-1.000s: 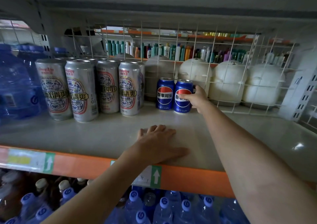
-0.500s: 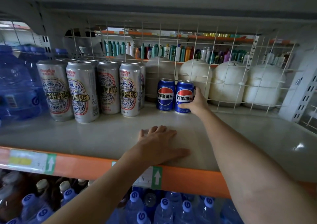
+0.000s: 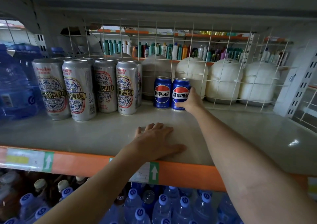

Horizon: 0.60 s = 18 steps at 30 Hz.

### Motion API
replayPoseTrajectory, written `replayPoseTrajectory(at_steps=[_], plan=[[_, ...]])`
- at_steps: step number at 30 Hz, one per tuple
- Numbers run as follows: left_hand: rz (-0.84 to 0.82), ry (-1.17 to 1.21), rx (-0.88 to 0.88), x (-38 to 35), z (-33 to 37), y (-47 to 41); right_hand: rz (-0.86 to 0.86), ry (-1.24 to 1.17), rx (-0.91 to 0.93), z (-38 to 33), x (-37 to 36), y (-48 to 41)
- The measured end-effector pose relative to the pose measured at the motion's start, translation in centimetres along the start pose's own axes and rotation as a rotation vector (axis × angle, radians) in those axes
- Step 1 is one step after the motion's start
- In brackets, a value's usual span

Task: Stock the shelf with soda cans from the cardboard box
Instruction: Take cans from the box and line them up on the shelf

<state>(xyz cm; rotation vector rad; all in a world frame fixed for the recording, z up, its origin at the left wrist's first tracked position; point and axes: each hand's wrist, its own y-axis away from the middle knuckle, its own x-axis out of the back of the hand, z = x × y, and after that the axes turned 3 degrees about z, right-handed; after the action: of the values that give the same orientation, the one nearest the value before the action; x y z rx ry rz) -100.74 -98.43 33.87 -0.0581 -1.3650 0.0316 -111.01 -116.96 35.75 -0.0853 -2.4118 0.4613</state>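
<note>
Two blue soda cans stand side by side at the back of the grey shelf (image 3: 103, 134), against the wire grid. The left soda can (image 3: 162, 92) stands free. My right hand (image 3: 192, 102) grips the right soda can (image 3: 180, 93) low on its right side, the can upright with its logo facing me. My left hand (image 3: 157, 142) rests flat, palm down, on the shelf near its orange front edge. The cardboard box is out of view.
Several tall silver cans (image 3: 77, 90) stand left of the soda cans, with big blue water jugs (image 3: 15, 86) further left. White round containers (image 3: 224, 79) sit behind the wire grid (image 3: 202, 40). Water bottles (image 3: 163, 206) fill the level below.
My right hand has turned the right soda can so its logo faces front and has slid lower on the can's side. My left hand has stayed put.
</note>
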Motion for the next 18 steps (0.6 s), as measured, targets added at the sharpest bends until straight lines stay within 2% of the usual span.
replayPoseTrajectory(at_steps=[5,10,14,18], plan=[[-0.017,0.002,0.002,0.0,0.0,0.0,-0.043,0.111,-0.037,-0.4,0.8,1.8],[-0.023,0.011,0.024,0.0,0.4,-0.2,-0.057,0.35,0.036,-0.9,4.0,6.0],[0.007,0.028,0.029,0.0,0.3,-0.4,-0.051,0.503,0.12,-0.5,7.7,9.6],[0.117,0.003,-0.069,0.4,1.1,0.0,-0.011,0.617,0.145,0.8,10.9,12.6]])
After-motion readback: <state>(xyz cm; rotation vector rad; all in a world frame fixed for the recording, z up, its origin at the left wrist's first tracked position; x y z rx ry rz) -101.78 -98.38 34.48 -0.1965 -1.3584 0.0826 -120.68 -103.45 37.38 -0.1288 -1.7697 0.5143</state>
